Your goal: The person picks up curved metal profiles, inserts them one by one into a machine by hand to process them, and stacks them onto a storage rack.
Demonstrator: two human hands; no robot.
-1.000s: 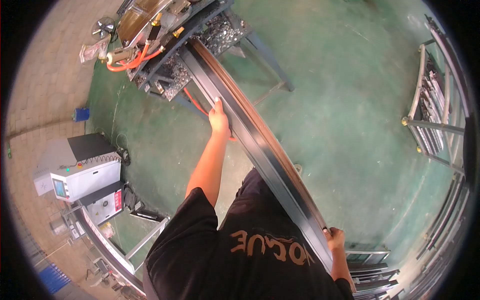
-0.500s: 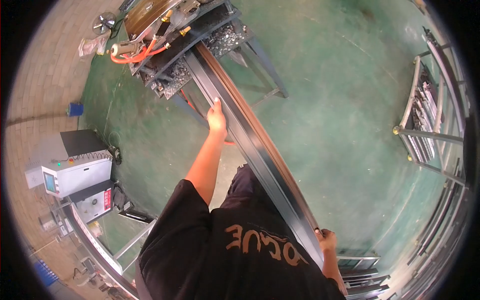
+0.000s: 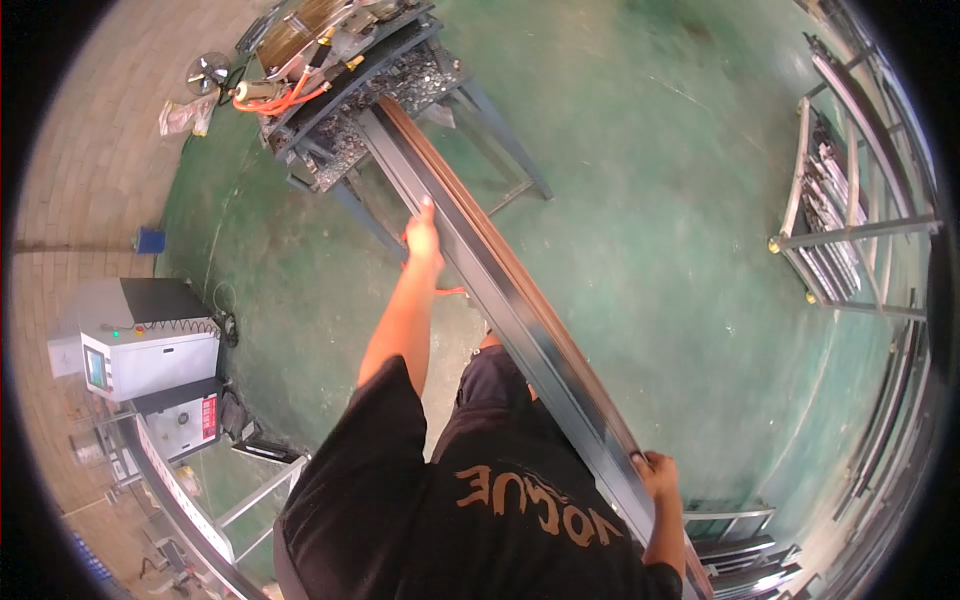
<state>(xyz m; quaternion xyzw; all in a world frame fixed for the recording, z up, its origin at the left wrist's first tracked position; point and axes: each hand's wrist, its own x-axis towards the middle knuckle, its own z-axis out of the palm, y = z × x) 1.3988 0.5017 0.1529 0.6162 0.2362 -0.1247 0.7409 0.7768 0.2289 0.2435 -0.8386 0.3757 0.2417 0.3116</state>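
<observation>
Nearest, at five o'clock, the right hand (image 3: 658, 474) grips the long metal profiles (image 3: 505, 290), which slant across the dark shirt (image 3: 470, 520) up to eleven o'clock, while the left hand (image 3: 424, 238) is closed on their edge further up, its thumb on top. Past it, their far end reaches the chip-strewn workbench (image 3: 405, 90), whose legs and orange hose (image 3: 290, 100) stand close by; a white machine (image 3: 155, 345) is at nine o'clock, a loaded rack (image 3: 835, 220) at three. The shirt's upside-down lettering reads "OGUE" after a creased first letter; the machine's red label (image 3: 209, 418) is too small to read.
</observation>
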